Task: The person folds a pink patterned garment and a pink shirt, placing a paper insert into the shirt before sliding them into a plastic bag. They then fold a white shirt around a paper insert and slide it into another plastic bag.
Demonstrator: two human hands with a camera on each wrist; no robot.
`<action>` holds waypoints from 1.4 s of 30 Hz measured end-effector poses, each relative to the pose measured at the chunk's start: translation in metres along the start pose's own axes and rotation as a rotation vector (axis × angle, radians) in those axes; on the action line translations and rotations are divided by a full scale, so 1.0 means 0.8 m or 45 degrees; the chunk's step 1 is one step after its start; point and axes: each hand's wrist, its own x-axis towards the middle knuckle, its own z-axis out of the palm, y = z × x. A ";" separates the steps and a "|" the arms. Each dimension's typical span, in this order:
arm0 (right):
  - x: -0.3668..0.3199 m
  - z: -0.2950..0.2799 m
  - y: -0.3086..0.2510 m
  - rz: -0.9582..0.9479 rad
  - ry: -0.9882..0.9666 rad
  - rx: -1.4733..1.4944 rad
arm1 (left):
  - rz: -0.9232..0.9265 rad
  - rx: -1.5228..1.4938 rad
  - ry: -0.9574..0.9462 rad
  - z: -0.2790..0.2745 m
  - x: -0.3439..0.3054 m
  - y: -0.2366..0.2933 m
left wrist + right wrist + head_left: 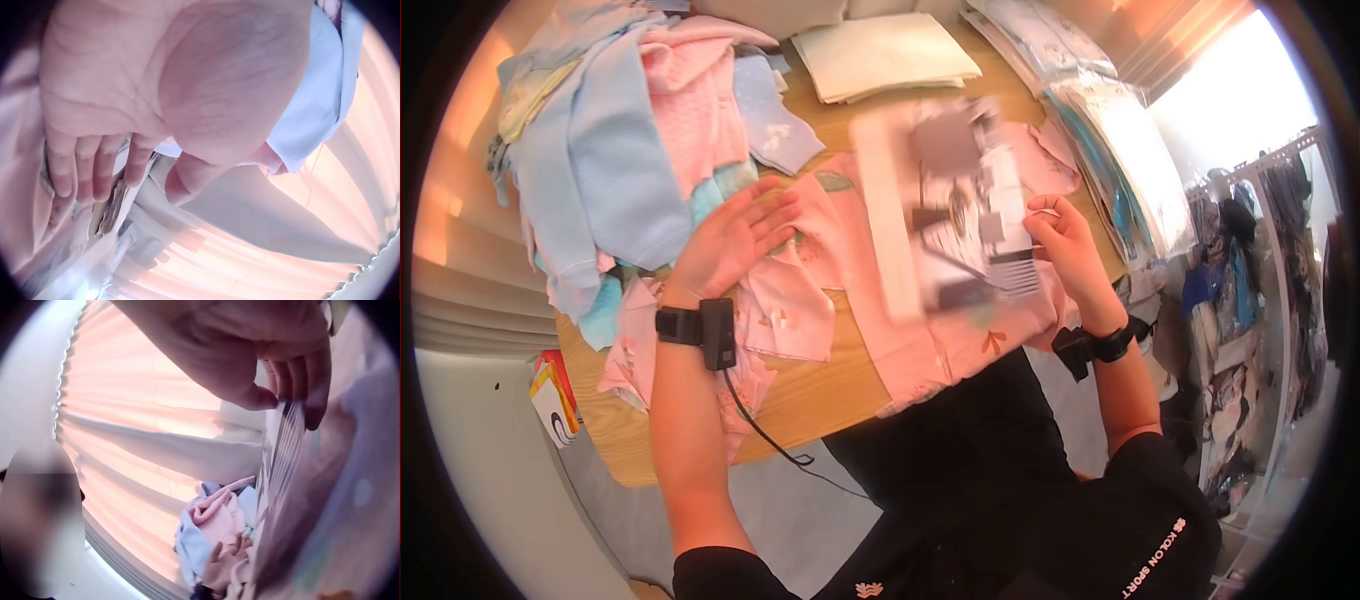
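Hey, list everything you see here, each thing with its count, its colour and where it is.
Table: one, light wood, under everything.
Clothes pile: one heap, pink and pale blue, table's left side.
Pink garment: one, spread at the table's near edge.
Printed card: one, grey and white, blurred, over the pink garment.
Cream cloth: one, folded, far edge.
Plastic bags: a stack, clear, table's right side.
Clothes rack: one, dark garments, far right.
Left hand: flat on the pink garment, fingers straight.
Right hand: pinches the printed card's edge.
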 end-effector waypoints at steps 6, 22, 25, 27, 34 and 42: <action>-0.024 -0.013 0.041 -0.182 0.106 -0.288 | 0.034 0.059 0.047 0.007 0.000 0.001; -0.027 0.031 0.011 -0.607 0.410 -1.289 | 0.032 0.038 0.082 0.009 0.000 0.001; -0.061 0.037 -0.009 -0.738 0.081 -1.400 | 0.032 0.017 0.085 0.009 0.000 0.000; -0.076 0.044 -0.010 -0.712 -0.173 -1.400 | 0.033 0.012 0.088 0.009 -0.001 0.001; -0.081 0.047 0.020 -0.644 -0.160 -1.159 | 0.047 0.060 0.092 0.013 -0.003 -0.001; 0.060 -0.092 0.035 -0.411 0.372 -0.603 | 0.044 0.030 0.038 0.006 -0.002 -0.001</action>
